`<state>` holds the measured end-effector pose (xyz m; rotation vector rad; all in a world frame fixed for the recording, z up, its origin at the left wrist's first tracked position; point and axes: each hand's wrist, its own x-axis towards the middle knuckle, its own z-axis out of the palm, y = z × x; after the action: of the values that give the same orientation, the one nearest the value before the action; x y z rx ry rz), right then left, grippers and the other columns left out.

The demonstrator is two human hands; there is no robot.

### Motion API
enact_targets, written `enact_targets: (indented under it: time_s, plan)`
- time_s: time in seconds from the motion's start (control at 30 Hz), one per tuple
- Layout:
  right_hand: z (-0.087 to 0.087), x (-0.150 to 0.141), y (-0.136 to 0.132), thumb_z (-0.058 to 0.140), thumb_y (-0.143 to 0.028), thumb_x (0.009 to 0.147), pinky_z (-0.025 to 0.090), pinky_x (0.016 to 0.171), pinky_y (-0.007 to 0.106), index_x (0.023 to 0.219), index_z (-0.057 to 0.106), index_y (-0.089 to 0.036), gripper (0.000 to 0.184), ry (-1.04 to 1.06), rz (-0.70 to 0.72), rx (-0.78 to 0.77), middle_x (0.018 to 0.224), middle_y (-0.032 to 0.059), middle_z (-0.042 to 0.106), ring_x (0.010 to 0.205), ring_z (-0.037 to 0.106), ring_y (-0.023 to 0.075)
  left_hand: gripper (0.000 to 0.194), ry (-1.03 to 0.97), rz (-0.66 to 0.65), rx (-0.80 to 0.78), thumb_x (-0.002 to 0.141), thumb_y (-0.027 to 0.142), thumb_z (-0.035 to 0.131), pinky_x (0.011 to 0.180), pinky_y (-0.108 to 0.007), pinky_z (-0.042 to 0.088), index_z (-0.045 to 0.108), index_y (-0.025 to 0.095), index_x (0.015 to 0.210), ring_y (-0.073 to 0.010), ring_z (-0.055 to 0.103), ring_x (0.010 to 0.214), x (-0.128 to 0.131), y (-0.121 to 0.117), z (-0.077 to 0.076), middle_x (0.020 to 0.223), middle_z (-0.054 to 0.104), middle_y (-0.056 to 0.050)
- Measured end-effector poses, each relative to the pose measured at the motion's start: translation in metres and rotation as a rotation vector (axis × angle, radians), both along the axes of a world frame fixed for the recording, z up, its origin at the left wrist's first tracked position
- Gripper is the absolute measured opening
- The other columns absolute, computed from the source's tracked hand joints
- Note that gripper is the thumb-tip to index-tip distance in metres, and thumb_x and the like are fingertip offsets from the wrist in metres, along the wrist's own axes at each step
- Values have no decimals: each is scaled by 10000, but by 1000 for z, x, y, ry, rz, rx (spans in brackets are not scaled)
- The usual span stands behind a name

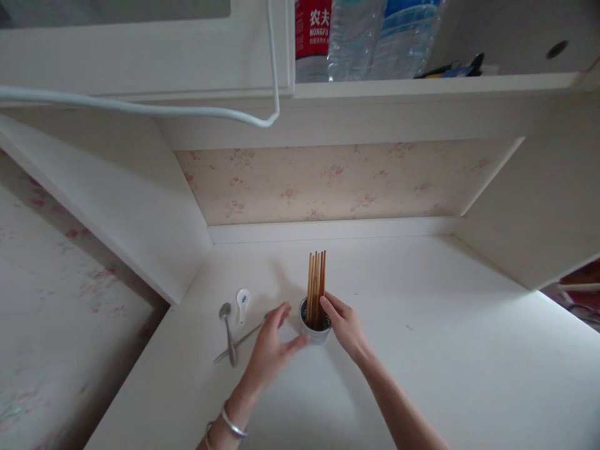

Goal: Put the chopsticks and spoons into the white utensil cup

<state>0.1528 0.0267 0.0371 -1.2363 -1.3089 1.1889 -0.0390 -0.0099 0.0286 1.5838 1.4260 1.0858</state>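
A small grey cup stands on the white desk with a bunch of wooden chopsticks upright in it. My right hand is closed around the lower part of the chopsticks at the cup's rim. My left hand lies beside the cup on its left, fingers apart, thumb touching the cup's base. Two metal spoons lie crossed just left of my left hand, and a small white ceramic spoon lies behind them.
A flowered back panel and white side walls close in the desk nook. A shelf above holds water bottles. A white cable hangs across the upper left. A flowered bed cover lies left of the desk.
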Motion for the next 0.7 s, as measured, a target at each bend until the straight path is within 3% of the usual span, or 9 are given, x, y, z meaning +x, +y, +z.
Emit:
enact_targets:
  time_s: [0.07,0.1,0.2,0.33,0.5,0.7]
  plan:
    - [0,1,0,516,-551,872,477,925,405,1180,660,-220,474,20,23,-6,1040,34,736,1014,649,278,399,168,69,-58,817,501,571,844,-333,487,607,207,1085,-212,655,915,-29,-2,9,1057,688,-77]
    - [0,2,0,510,-554,875,471,932,409,1185,657,-218,480,25,30,-8,1049,38,733,1026,643,281,352,288,125,-81,848,516,509,767,-309,488,632,213,979,-200,662,816,-45,-1,13,936,709,-56]
    - [0,4,-1,486,-556,890,422,993,415,1197,646,-219,484,58,12,-3,1146,54,698,1119,594,277,303,652,261,-153,868,495,454,676,-274,441,610,235,871,-196,662,749,-88,3,19,860,713,-26]
    - [-9,11,-1,412,-578,914,428,981,408,1187,631,-218,502,144,-93,14,1224,84,650,1151,563,262,396,925,287,-302,870,576,373,633,-287,397,587,250,796,-251,668,798,-121,12,16,817,710,-44]
    - [-32,26,-4,400,-580,915,490,888,398,1151,608,-209,487,214,-227,5,1170,106,657,1039,597,255,492,1005,243,-426,838,664,326,604,-301,370,570,246,750,-299,663,795,-129,23,11,794,708,-79]
    - [-54,34,-12,426,-582,899,514,831,390,1119,600,-218,459,236,-278,-25,1092,98,670,967,608,251,463,926,204,-469,828,635,376,625,-290,379,602,244,725,-287,667,814,-130,31,0,797,718,-78]
